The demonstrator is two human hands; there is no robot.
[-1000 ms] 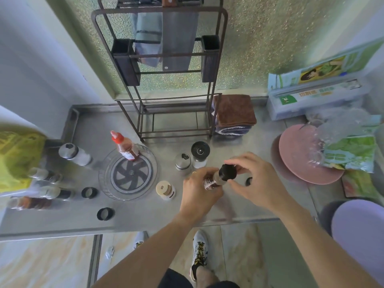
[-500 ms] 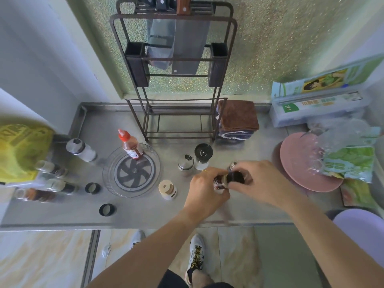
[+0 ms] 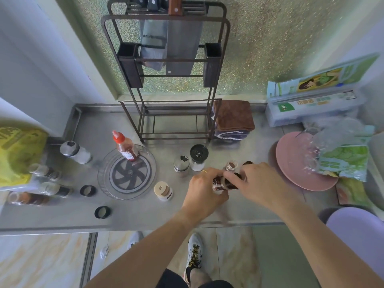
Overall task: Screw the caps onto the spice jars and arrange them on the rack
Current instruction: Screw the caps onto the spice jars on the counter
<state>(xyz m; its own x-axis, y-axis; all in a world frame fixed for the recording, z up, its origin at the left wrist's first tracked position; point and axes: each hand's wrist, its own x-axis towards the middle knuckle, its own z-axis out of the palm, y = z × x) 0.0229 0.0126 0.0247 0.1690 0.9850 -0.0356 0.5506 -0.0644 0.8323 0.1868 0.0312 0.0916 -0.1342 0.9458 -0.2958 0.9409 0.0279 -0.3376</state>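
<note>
Both hands close on one small glass spice jar (image 3: 220, 183) held over the near middle of the counter: the left hand (image 3: 204, 191) wraps the labelled body from the left, fingers curled tight, while the right hand (image 3: 258, 183) pinches the dark cap (image 3: 236, 177) at the jar's right end, so the jar lies tilted nearly on its side. Forearms reach in from the near edge, bare, wrists bent slightly inward. Just beyond the hands stands an uncapped jar (image 3: 230, 165) with a threaded neck, and a loose black cap (image 3: 247, 163) peeks out beside the right hand. Left of these sit a domed metal shaker (image 3: 181, 164) and a clear grinder with a round black top (image 3: 198, 155). A squat jar with a tan lid (image 3: 163, 191) stands nearer. The brushed steel counter (image 3: 72, 217) also bears two black ring-shaped caps (image 3: 88, 190) (image 3: 102, 212), a clear round turntable (image 3: 127, 171) carrying a red-capped sauce bottle (image 3: 125, 146), and several open jars (image 3: 48, 173) lying at far left. The dark wire rack (image 3: 166, 65) stands at the far side against pebbled glass, with a folded brown cloth (image 3: 233, 117) to its right.
</note>
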